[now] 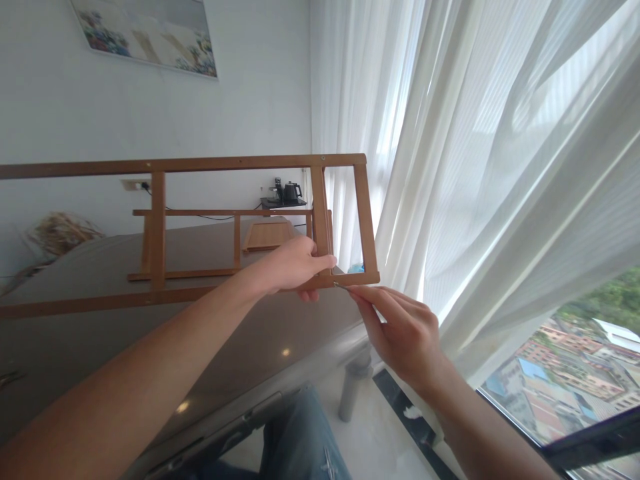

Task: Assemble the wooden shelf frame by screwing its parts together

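Note:
A long brown wooden frame (240, 162) with crossbars stretches from the left edge of the view to the right of centre. My left hand (293, 263) is closed around its lower rail and a crossbar near the right end, thumb in front and fingertips showing beneath the rail. Between the thumb and fingers of my right hand (403, 327) is a thin metal hex key (342, 287). Its tip meets the underside of the lower rail, just right of my left hand. The exact fastener there is too small to make out.
Behind the frame, a second wooden frame (237, 240) and a wooden panel (268, 236) lie on a grey covered surface (200, 241). A black kettle (291, 192) stands on a small shelf. White curtains (465, 167) hang at the right beside a window.

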A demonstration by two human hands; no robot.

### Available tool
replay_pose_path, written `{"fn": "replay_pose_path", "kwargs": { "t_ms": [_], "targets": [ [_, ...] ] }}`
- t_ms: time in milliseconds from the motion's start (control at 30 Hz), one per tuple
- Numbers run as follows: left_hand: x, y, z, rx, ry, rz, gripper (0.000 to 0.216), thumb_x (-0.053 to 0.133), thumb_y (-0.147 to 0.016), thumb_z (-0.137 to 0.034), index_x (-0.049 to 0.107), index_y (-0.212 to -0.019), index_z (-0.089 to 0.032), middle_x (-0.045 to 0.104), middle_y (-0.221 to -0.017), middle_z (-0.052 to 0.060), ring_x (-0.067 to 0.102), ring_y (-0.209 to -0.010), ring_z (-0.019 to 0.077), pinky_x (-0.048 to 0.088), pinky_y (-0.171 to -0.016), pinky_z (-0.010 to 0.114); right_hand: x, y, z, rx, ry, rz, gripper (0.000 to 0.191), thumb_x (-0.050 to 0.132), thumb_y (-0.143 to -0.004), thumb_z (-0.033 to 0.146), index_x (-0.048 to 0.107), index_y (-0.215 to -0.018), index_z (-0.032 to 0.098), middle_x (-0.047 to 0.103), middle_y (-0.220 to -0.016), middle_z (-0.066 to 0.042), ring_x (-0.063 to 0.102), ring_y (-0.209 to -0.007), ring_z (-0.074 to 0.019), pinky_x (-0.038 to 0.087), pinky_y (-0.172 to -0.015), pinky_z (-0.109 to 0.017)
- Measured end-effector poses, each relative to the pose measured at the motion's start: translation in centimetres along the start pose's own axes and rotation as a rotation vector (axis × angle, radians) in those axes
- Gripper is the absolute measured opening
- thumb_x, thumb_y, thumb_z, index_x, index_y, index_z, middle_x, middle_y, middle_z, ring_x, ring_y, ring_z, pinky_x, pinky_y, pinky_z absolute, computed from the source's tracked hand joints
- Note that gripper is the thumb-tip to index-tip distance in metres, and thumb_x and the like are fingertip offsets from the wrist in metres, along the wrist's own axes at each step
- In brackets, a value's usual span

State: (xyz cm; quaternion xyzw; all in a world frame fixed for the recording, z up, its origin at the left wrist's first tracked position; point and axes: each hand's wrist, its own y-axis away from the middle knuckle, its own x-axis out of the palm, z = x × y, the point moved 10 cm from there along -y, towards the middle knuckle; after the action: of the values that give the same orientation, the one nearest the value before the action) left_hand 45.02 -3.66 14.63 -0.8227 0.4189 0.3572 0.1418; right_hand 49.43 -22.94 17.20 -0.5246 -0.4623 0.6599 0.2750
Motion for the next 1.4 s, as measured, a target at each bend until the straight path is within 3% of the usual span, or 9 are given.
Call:
{"fn": "replay_pose_path", "kwargs": {
  "t_ms": [300,533,667,800,900,1067,1167,1267,1400],
  "targets": [
    [0.1,0.0,-0.2,0.012,-0.017,0.004,0.040,0.053,-0.091,-0.056,0.062,-0.088,-0.017,0.076,-0.065,0.009,0.073,-0.056,0.0233,0.053,-0.055,0.032,1.6,-1.4,2.4,-0.097,0.151,0.200,0.023,0.052,-0.097,-0.001,0.066,-0.086,0.014,0.060,-0.063,0.000,0.053,-0.054,-0.0139,0.039,-0.051,-0.030],
    [0.2,-0.1,-0.4,0.028,0.001,0.011,0.040,0.054,-0.091,-0.055,0.060,-0.081,-0.017,0.075,-0.064,0.009,0.072,-0.056,0.0218,0.057,-0.057,0.032,2.3,-1.9,1.0,0.114,-0.028,0.277,0.017,0.055,-0.101,0.013,0.071,-0.098,0.017,0.068,-0.065,0.002,0.057,-0.048,-0.0107,0.039,-0.047,-0.026],
    [0.2,0.0,-0.7,0.022,0.005,0.005,0.041,0.054,-0.090,-0.056,0.060,-0.078,-0.017,0.073,-0.061,0.009,0.073,-0.056,0.0224,0.058,-0.058,0.032,2.6,-1.7,-1.0,0.331,-0.261,0.308,0.013,0.061,-0.102,0.021,0.074,-0.103,0.022,0.077,-0.078,0.003,0.071,-0.061,-0.0115,0.052,-0.057,-0.022],
    [0.0,0.1,-0.9,0.025,-0.005,-0.015,0.042,0.055,-0.089,-0.056,0.059,-0.074,-0.018,0.072,-0.058,0.009,0.073,-0.057,0.0228,0.057,-0.058,0.030,3.1,-0.8,-2.3,0.485,-0.516,0.341,0.017,0.063,-0.101,0.024,0.071,-0.116,0.026,0.082,-0.105,-0.001,0.079,-0.097,-0.0179,0.063,-0.078,-0.023],
    [0.0,0.2,-1.0,0.025,0.005,-0.011,0.041,0.055,-0.089,-0.055,0.057,-0.071,-0.019,0.072,-0.059,0.009,0.074,-0.057,0.0228,0.058,-0.057,0.030,3.3,0.0,-2.7,0.520,-0.597,0.377,0.026,0.061,-0.101,0.022,0.066,-0.126,0.026,0.078,-0.122,-0.005,0.074,-0.116,-0.0224,0.064,-0.094,-0.030],
    [0.1,0.0,-0.9,0.049,0.012,-0.013,0.042,0.055,-0.090,-0.055,0.055,-0.068,-0.019,0.073,-0.059,0.009,0.073,-0.057,0.0222,0.057,-0.057,0.029,3.1,0.4,-2.5,0.435,-0.555,0.402,0.029,0.061,-0.101,0.023,0.062,-0.130,0.024,0.076,-0.128,-0.008,0.073,-0.119,-0.0230,0.062,-0.102,-0.034],
    [0.1,0.0,-1.0,0.060,0.021,-0.006,0.042,0.055,-0.090,-0.055,0.056,-0.069,-0.019,0.072,-0.059,0.009,0.073,-0.056,0.0223,0.054,-0.053,0.028,2.8,0.1,-2.2,0.385,-0.457,0.375,0.023,0.063,-0.100,0.023,0.064,-0.123,0.024,0.078,-0.121,-0.006,0.076,-0.112,-0.0214,0.064,-0.094,-0.030],
    [0.2,0.2,-1.2,0.046,0.021,-0.002,0.040,0.055,-0.090,-0.053,0.058,-0.072,-0.019,0.072,-0.058,0.008,0.073,-0.056,0.0218,0.052,-0.052,0.027,2.4,-0.4,-2.4,0.379,-0.382,0.292,0.012,0.067,-0.099,0.025,0.069,-0.110,0.023,0.080,-0.105,-0.003,0.079,-0.093,-0.0189,0.064,-0.074,-0.025],
    [0.3,0.4,-1.5,0.041,-0.005,-0.004,0.040,0.054,-0.091,-0.052,0.059,-0.070,-0.018,0.073,-0.059,0.009,0.072,-0.054,0.0209,0.051,-0.053,0.027,2.1,-1.0,-2.6,0.382,-0.354,0.190,0.011,0.067,-0.098,0.026,0.070,-0.088,0.022,0.073,-0.080,0.000,0.067,-0.068,-0.0143,0.052,-0.057,-0.025]
  ]
}}
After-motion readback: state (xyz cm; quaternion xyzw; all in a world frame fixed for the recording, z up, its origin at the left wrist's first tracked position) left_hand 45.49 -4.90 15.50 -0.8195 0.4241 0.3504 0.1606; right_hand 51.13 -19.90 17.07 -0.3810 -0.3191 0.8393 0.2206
